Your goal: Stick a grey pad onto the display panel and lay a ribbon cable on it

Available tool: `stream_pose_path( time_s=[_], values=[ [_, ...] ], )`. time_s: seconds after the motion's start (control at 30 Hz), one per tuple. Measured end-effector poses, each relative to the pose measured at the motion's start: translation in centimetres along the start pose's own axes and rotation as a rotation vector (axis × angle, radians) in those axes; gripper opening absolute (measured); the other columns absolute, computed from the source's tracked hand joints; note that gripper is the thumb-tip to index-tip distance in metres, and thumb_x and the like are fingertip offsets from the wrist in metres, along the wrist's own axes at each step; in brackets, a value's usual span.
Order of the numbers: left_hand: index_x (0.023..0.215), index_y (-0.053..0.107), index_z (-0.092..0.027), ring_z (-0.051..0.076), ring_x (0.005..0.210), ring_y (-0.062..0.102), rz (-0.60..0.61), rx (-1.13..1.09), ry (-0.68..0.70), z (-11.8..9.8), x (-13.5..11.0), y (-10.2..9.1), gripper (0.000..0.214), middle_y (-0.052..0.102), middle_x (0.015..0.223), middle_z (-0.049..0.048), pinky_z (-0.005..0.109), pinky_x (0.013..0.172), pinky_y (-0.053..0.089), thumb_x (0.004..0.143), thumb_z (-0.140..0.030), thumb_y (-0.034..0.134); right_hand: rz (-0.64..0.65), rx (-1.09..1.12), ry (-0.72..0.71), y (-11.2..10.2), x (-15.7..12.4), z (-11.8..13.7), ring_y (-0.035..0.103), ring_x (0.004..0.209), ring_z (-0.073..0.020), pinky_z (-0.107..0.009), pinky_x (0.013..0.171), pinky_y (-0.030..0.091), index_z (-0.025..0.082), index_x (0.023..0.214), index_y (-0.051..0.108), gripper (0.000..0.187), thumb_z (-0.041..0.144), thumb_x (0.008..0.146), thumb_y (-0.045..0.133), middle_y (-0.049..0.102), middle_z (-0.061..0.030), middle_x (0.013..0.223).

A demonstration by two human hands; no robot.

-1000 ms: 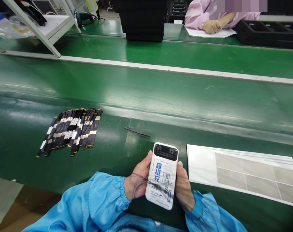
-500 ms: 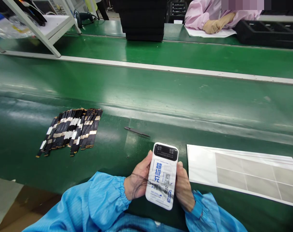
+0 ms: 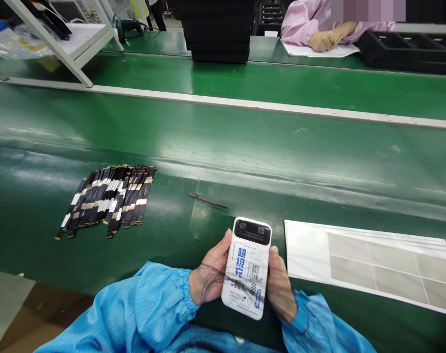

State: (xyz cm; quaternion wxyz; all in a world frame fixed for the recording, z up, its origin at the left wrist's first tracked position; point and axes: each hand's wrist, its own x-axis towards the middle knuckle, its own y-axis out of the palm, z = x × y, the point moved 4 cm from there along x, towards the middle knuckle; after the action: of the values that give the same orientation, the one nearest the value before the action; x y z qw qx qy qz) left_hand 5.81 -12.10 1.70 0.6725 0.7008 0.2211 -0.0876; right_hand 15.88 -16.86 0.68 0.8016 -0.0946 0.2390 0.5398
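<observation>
I hold a white power bank (image 3: pixel 248 267) with blue print and a dark display window upright at the near edge of the green bench. My left hand (image 3: pixel 208 277) grips its left side. On its right side sits my right hand (image 3: pixel 279 289), fingers wrapped behind it. Both of my sleeves are blue. A thin black strip (image 3: pixel 208 200) lies flat on the bench just beyond the power bank.
Several black flex strips (image 3: pixel 107 198) are fanned out to the left. White label sheets (image 3: pixel 370 262) lie at the right. Beyond them runs the green conveyor belt (image 3: pixel 245 142). A person in a pink sleeve (image 3: pixel 303 22) works at the far side, near stacked black trays (image 3: pixel 217 29).
My hands and the power bank have stayed still. Small marks on the conveyor belt have drifted to the left.
</observation>
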Motion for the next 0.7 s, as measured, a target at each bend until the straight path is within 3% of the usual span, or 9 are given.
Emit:
stream_pose_path(
  time_s=[0.7],
  values=[
    [0.123,0.065,-0.010,0.035,0.132,0.045,0.027,-0.018,0.017,-0.17,0.06,0.27,0.080,0.063,0.125,0.0141,0.043,0.111,0.034,0.072,-0.070,0.069,-0.007,0.000,-0.012,-0.05,0.10,-0.08,0.055,0.053,-0.0169,-0.026,0.048,0.041,0.015,0.065,0.071,0.072,0.079,0.084,0.041,0.065,-0.0092,0.064]
  ],
)
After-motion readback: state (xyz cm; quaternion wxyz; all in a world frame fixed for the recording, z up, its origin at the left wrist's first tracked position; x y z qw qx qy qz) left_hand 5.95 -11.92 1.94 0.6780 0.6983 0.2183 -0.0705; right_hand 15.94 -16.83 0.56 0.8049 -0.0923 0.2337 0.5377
